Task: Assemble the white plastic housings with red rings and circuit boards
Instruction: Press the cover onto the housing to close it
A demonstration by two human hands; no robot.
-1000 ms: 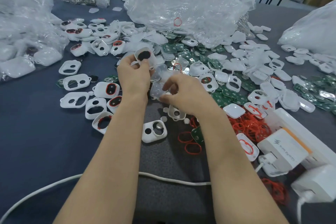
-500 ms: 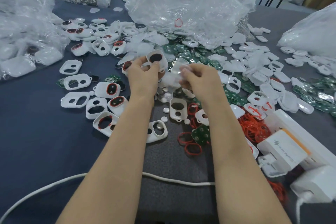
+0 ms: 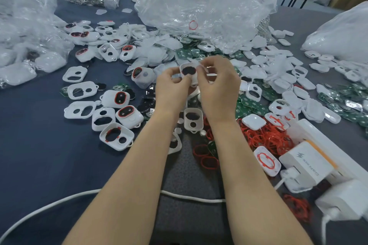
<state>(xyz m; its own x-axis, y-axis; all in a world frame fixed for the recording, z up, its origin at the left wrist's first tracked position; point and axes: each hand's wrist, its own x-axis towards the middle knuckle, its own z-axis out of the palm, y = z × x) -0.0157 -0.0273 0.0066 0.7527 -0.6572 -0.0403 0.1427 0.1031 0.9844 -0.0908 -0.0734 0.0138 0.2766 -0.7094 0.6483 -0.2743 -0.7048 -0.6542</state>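
The left hand [image 3: 171, 87] and the right hand [image 3: 219, 83] now meet on one white housing [image 3: 188, 71], held up off the table [image 3: 39, 155] with its dark oval opening turned toward the camera. A second ago the right hand was down in the heap on the near side of that housing, fishing out a thin clear piece. Half a second ago it was lifting that piece up beside the housing, and now it has brought it to the housing's upper right edge. The left hand's thumb and fingers curl round the housing's left side and pinch it firmly. The right hand's thumb and forefinger pinch the clear piece [image 3: 196, 61], which looks to touch the housing's top rim, though I cannot tell whether it has seated. No red ring shows round the opening from here, so I judge this housing early in its build, with fitting the clear piece as the step in hand. The red rings [image 3: 266, 137] lie heaped to the near right of the held housing, and the green circuit boards [image 3: 249, 105] lie nearer on that same side. A second housing [image 3: 193, 119] lies on the table directly on the held housing's near side, between the wrists.
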